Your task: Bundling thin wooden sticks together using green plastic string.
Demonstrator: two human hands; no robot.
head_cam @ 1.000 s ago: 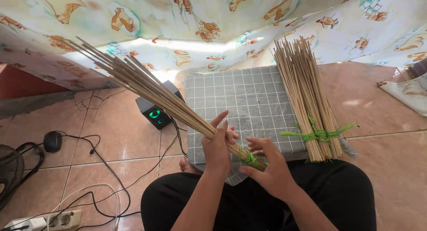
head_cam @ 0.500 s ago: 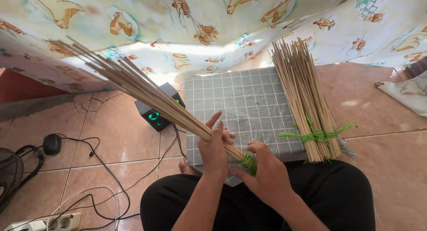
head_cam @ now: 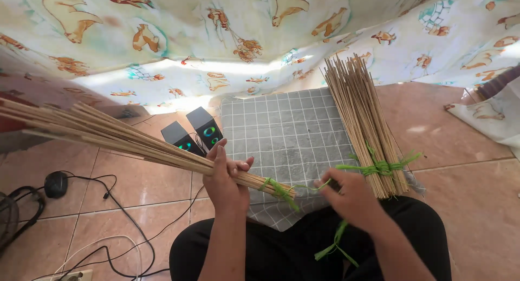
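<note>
My left hand [head_cam: 225, 175] grips a bundle of thin bamboo sticks [head_cam: 108, 135] near its lower end. The sticks fan out up and to the left. A green string [head_cam: 279, 190] is wound around the bundle's end. My right hand [head_cam: 352, 197] pinches that string and pulls it taut to the right; a loose tail of it [head_cam: 336, 243] hangs over my black trousers. A second stick bundle [head_cam: 363, 118], tied with green string [head_cam: 379, 166], lies on the right side of a grey checked cushion [head_cam: 281, 135].
Two small black speakers with green lights [head_cam: 196, 132] stand on the tiled floor left of the cushion. Cables, a black mouse [head_cam: 56, 184] and a power strip [head_cam: 73, 275] lie at the left. A printed cloth [head_cam: 244, 32] hangs behind.
The held bundle has swung down to the left, lying flatter. My right hand has left the bundle's end and moved right, drawing the green string out.
</note>
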